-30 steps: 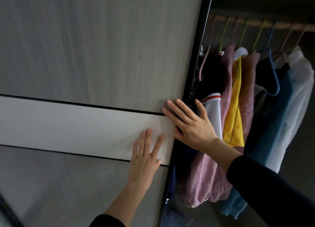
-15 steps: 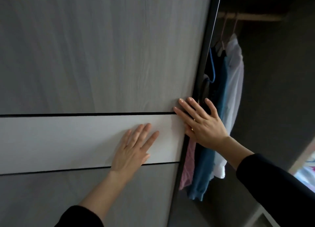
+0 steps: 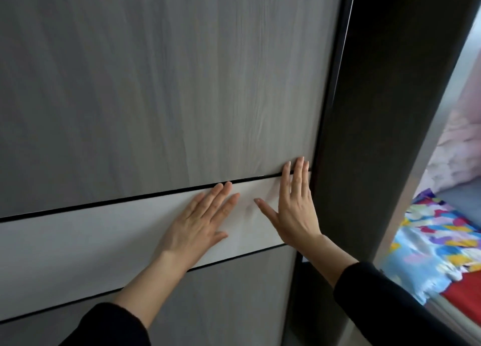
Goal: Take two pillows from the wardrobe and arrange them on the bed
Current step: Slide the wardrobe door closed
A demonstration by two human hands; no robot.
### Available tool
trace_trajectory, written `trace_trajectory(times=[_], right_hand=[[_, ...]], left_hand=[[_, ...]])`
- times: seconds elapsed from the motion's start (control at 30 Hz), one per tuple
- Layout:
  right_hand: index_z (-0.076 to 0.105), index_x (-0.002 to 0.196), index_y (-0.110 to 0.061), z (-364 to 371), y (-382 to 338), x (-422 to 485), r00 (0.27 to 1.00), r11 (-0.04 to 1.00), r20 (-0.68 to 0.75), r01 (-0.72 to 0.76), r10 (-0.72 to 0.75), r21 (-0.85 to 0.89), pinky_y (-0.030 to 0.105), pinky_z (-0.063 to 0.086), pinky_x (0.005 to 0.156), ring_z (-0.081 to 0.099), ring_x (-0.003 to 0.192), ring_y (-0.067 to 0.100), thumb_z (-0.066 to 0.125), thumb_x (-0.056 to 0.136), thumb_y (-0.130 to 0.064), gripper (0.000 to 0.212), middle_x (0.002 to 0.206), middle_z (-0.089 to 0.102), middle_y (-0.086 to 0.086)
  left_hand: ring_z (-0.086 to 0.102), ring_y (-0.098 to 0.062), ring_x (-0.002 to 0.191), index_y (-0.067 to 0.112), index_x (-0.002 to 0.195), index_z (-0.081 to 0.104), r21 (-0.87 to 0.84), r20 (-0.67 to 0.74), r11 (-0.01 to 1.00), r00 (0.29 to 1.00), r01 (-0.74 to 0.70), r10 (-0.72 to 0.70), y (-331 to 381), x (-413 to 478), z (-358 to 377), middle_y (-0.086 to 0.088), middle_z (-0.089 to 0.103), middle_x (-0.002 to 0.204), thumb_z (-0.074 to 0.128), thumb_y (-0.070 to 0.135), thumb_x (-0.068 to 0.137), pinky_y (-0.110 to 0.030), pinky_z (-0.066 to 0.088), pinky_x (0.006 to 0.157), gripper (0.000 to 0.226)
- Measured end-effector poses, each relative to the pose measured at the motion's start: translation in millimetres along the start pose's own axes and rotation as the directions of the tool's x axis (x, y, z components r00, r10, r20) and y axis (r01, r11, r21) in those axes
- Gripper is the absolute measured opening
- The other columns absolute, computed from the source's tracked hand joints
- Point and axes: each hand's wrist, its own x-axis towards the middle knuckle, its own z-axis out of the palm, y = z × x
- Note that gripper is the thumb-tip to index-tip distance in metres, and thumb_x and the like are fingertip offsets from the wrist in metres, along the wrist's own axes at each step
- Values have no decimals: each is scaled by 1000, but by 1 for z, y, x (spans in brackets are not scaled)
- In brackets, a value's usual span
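Observation:
The grey wood-grain sliding wardrobe door [image 3: 182,85] fills most of the view, with a white band across it framed by black lines. My left hand [image 3: 197,223] lies flat on the white band, fingers spread. My right hand [image 3: 294,205] presses flat beside it, fingertips near the door's black right edge. Both hands hold nothing. The door reaches the dark wardrobe side panel [image 3: 377,111], so the wardrobe's inside is hidden. No pillow is in view. The bed [image 3: 442,241] shows at the far right with a colourful patterned cover.
A pale pink blanket [image 3: 458,148] is heaped on the bed beyond the dark side panel. A red cloth [image 3: 466,288] lies at the bed's near corner.
The door has slid right across the opening, covering the hanging clothes seen earlier. Both hands moved right with it, and my right hand now lies flat on the door face.

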Motion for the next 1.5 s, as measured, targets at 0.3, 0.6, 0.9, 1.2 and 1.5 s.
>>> trace_trajectory(times=[0.3, 0.6, 0.9, 1.2, 1.5], right_hand=[[-27, 141, -13, 3, 66, 10, 992, 990, 23, -126, 125, 66, 41, -7, 116, -28, 140, 23, 20, 90, -66, 88, 150, -31, 11], [-29, 139, -22, -9, 126, 17, 988, 982, 14, -154, 153, 114, 38, -6, 117, -31, 138, 13, 25, 88, -66, 86, 149, -30, 1], [-10, 147, -14, -10, 128, 37, 890, 732, -6, -371, 455, 571, 34, -7, 115, -22, 142, 17, 45, 88, -55, 90, 156, -21, 8], [-7, 147, -16, -8, 164, 40, 882, 724, -28, -368, 471, 584, 32, -4, 115, -19, 143, 13, 39, 80, -66, 96, 157, -19, 6], [-4, 148, -19, -7, 185, 44, 873, 718, -46, -368, 486, 591, 28, -2, 112, -14, 143, 10, 39, 77, -70, 98, 158, -16, 3]], left_hand=[[-2, -26, 145, 20, 147, 11, -86, -21, 996, 1000, -9, 7, 31, 38, 4, -11, -12, 157, 73, 57, 61, -43, 4, 116, 113], [1, -28, 143, 20, 148, 8, -3, -12, 999, 999, -38, 38, 73, 80, -4, -6, 0, 156, 63, 66, 66, -41, -2, 115, 109], [2, -24, 144, 18, 148, 7, -20, -60, 998, 997, -52, 51, 113, 117, -2, -8, 0, 157, 59, 66, 69, -40, 6, 116, 105], [1, -23, 144, 17, 148, 6, -31, -63, 998, 997, -57, 55, 138, 141, 1, -9, 4, 157, 58, 63, 72, -41, -3, 115, 103], [0, -23, 144, 16, 148, 6, -58, -84, 997, 995, -52, 47, 153, 156, 2, -9, 4, 157, 60, 62, 72, -41, -3, 115, 103]])
